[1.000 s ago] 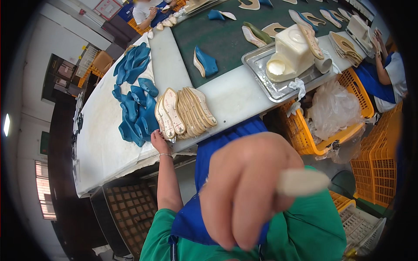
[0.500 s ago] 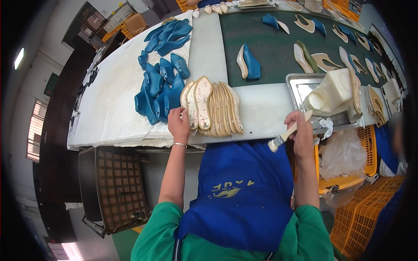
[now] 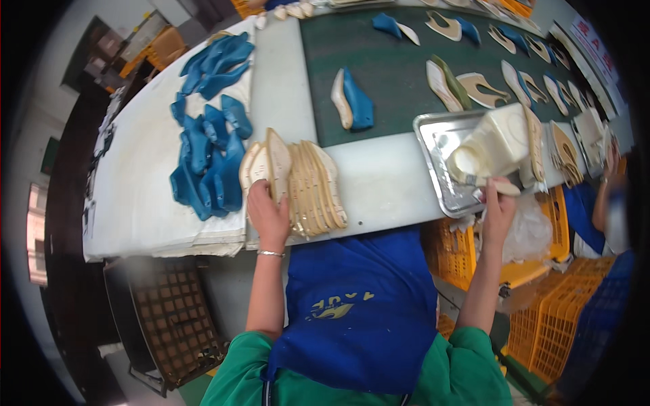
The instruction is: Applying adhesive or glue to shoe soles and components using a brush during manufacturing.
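My left hand (image 3: 269, 215) is closed on the lower end of a beige shoe insole (image 3: 278, 161), which stands tilted up above its neighbours. Under and beside it lies an overlapping row of similar insoles (image 3: 313, 189) along the table's near edge. On the right, my right hand (image 3: 500, 208) pinches the wooden handle of a flat brush (image 3: 506, 187). The brush head points left, at the mouth of a cut-open whitish plastic jug (image 3: 504, 139) lying on its side in a metal tray (image 3: 433, 159). The bristles are hard to make out there.
Blue shoe lasts (image 3: 210, 152) lie heaped on a white cloth (image 3: 135, 176) at left. A green conveyor belt (image 3: 393, 88) carries more lasts and insoles beyond the table. Yellow crates (image 3: 528, 331) stand at lower right. Another person's hand (image 3: 613, 159) shows at far right.
My right hand has swung the brush up and forward to the jug's mouth. My left hand has gripped an insole and tipped it up from the row. The view has shifted right.
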Motion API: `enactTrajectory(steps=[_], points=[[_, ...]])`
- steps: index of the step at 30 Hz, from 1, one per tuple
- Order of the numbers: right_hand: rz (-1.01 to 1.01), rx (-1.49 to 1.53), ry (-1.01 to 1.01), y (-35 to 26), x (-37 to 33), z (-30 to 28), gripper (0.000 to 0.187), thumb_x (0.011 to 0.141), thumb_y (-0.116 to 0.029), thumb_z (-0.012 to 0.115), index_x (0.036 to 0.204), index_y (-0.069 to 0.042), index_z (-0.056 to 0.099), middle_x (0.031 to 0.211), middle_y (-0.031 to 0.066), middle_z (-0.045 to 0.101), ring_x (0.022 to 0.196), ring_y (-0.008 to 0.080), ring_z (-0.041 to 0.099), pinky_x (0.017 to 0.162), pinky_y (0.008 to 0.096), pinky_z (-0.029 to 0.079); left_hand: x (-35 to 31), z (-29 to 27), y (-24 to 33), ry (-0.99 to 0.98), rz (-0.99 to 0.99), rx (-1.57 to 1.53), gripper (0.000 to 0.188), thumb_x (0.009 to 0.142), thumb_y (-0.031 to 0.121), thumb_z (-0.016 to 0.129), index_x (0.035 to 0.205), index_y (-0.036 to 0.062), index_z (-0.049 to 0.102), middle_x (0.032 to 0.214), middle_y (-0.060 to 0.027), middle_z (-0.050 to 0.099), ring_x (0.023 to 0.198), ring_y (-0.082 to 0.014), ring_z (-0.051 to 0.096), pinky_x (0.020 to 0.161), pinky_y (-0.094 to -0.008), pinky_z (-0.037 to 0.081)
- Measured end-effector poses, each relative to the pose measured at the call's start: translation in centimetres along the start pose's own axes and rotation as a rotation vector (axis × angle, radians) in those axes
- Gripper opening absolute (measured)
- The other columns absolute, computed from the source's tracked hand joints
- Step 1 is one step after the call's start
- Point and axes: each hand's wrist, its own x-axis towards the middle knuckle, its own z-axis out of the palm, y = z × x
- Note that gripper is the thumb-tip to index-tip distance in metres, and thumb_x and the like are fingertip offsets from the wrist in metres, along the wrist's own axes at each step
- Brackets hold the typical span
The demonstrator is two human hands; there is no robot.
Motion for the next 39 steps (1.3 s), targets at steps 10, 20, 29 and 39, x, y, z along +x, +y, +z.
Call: enactTrajectory(steps=[10, 20, 29, 39], points=[[-0.145, -0.532, 0.104, 3.3, 4.7, 2.9, 0.020, 0.094, -0.020, 0.061, 0.094, 0.000, 0.065, 0.074, 0.0133, 0.065, 0.066, 0.0196, 0.063, 0.065, 0.0332, 0.049, -1.7, 1.2, -0.7, -0.029, -0.187, -0.523, 0.033, 0.093, 0.003, 0.050, 0.125, -0.0056, 0.051, 0.115, -0.0148, 0.060, 0.107, -0.0231, 0.059, 0.095, -0.0324, 0.044], [-0.034, -0.456, 0.067, 6.1, 6.5, 2.8, 0.026, 0.093, -0.022, 0.062, 0.091, 0.003, 0.066, 0.074, 0.0152, 0.068, 0.067, 0.0213, 0.067, 0.063, 0.0349, 0.050, 0.8, -1.1, 4.4, -0.204, -0.610, -1.698, 0.052, 0.095, 0.001, 0.049, 0.144, 0.0003, 0.033, 0.133, -0.0219, 0.054, 0.119, -0.0256, 0.058, 0.099, -0.0361, 0.050], [-0.028, -0.263, 0.164, 7.5, 5.4, 2.1, 0.023, 0.093, -0.018, 0.066, 0.092, 0.005, 0.066, 0.074, 0.0067, 0.067, 0.065, 0.0107, 0.063, 0.059, 0.0271, 0.050, -0.8, 1.3, 7.7, -0.574, -0.704, -1.976, 0.052, 0.094, 0.001, 0.053, 0.143, 0.0067, 0.036, 0.140, -0.0182, 0.048, 0.127, -0.0324, 0.052, 0.091, -0.0395, 0.055], [0.034, -0.169, 0.184, 5.3, 2.2, 1.0, 0.016, 0.095, -0.015, 0.064, 0.091, 0.001, 0.062, 0.076, 0.0046, 0.064, 0.063, 0.0084, 0.057, 0.058, 0.0229, 0.048, -1.5, 1.6, 9.1, -0.672, -0.731, -2.017, 0.057, 0.096, -0.001, 0.049, 0.148, 0.0075, 0.027, 0.145, -0.0165, 0.042, 0.134, -0.0345, 0.045, 0.096, -0.0387, 0.053]])
